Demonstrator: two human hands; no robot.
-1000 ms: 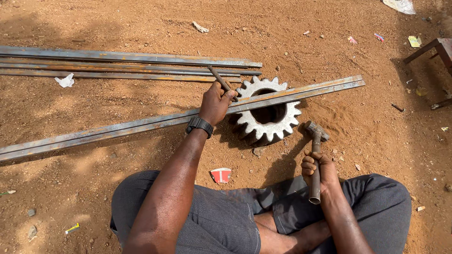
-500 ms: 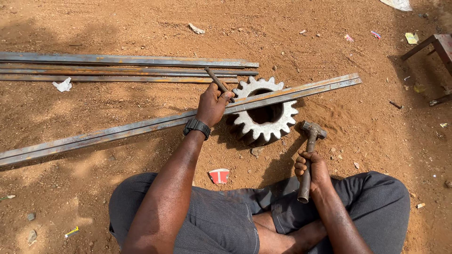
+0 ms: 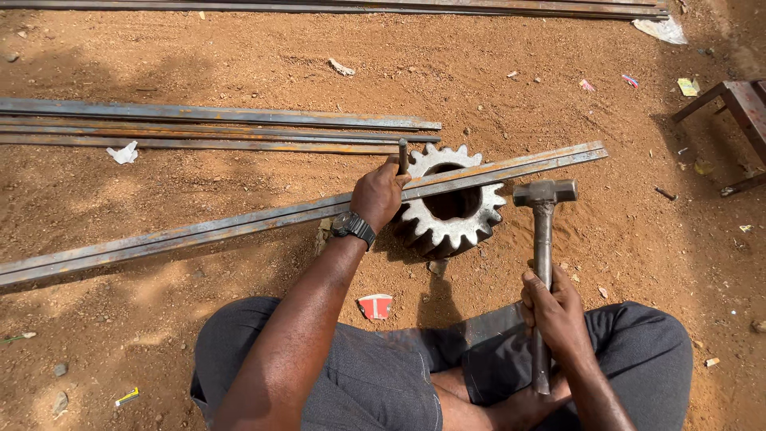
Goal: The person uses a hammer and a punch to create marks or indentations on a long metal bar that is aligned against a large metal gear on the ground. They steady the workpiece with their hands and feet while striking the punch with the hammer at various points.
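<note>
Fingers of left hand wrapped round punch on steel bar — right hand gripping hammer.

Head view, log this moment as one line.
left hand: holds punch on steel bar | right hand: grips hammer | bar over gear

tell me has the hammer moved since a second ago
Yes. The hammer in the right hand has swung up: its head was low, below the gear, and now stands level with it, handle upright.
</note>
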